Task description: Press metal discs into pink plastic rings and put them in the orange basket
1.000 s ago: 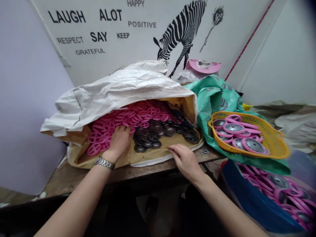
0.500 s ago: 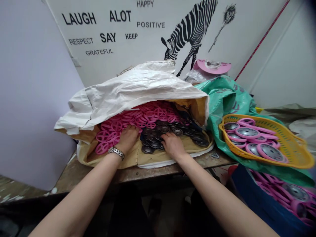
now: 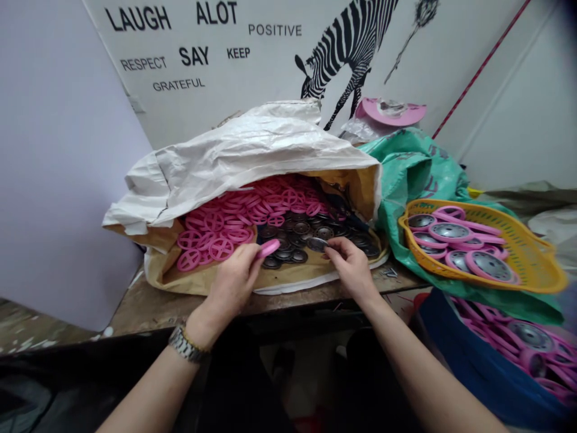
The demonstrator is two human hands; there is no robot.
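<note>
My left hand [image 3: 234, 279] pinches a pink plastic ring [image 3: 268, 248], tilted nearly edge-on, just in front of the sack's opening. Between the thumb and fingers of my right hand [image 3: 351, 267] is a dark grey disc [image 3: 317, 243] shaped like a hubcap. Both hands are a short way apart, over the front lip of a white sack [image 3: 252, 141]. Inside it, pink spoked rings [image 3: 211, 231] are heaped on the left and several dark discs [image 3: 295, 240] lie on the right.
At right, a yellow basket [image 3: 536, 264] holds pink rings fitted with grey discs, resting on a green plastic bag [image 3: 406, 168]. Below it stands a blue container [image 3: 469, 367] with more such pieces. The sack lies on a worn bench [image 3: 144, 313] against the wall.
Both hands have lifted out of the heaps and drawn back toward me. The left now holds a pink ring, the right a dark disc. The view has tilted slightly down.
</note>
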